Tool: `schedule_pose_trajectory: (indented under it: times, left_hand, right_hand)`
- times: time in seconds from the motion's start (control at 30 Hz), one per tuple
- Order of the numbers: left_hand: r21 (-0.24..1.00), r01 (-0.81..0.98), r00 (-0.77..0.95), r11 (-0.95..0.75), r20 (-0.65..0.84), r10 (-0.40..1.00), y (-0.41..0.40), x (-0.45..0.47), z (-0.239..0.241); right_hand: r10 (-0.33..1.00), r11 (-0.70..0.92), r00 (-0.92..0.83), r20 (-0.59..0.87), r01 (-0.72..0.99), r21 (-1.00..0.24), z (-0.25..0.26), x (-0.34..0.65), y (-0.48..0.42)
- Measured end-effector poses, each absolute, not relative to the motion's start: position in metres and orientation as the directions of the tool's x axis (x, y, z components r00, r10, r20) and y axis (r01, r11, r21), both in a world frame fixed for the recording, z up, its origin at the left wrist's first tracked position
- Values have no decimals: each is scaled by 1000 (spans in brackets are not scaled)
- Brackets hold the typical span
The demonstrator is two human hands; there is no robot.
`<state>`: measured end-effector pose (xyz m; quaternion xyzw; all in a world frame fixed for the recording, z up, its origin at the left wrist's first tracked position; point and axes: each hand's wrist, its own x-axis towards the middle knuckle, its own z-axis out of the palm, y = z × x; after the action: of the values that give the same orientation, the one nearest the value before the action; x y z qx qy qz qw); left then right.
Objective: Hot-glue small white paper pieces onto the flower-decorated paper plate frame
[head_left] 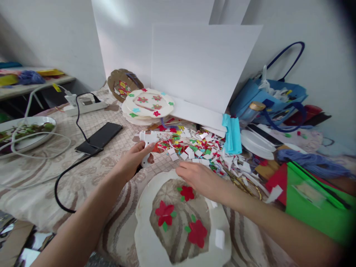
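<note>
— Holding what, that left hand [132, 160]?
— Its fingers curl round a white glue gun [148, 141], mid-frame.
— And the right hand [200, 180]?
— Open, flat on the white plate [144, 230], lower middle, by a red flower [187, 193].

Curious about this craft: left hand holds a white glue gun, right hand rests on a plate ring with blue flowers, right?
Not quite: the head view shows the flowers on the plate ring are red, not blue. The left hand holds the white glue gun; the right hand rests on the ring.
</note>
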<state>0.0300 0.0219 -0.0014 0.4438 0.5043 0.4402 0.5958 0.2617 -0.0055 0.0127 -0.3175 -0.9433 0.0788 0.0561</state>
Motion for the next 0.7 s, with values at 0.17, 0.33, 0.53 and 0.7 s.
schedule_pose_trajectory:
  times: [0.17,0.33,0.53,0.7]
  left_hand:
    - [973,-78,97,215,-207,973,20,31,2]
    - [973,-78,86,215,-208,974,19,32,4]
    - [973,-76,85,218,-211,974,20,32,3]
    - [975,-74,75,209,-204,976,19,32,3]
  right_hand:
    - [608,787,-792,58,591,-178,12,262,-6]
    - [611,785,-790,51,596,-167,11,262,-5]
    - [617,780,-785,51,602,-174,12,261,-6]
    - [617,778,-785,42,602,-182,13,261,-6]
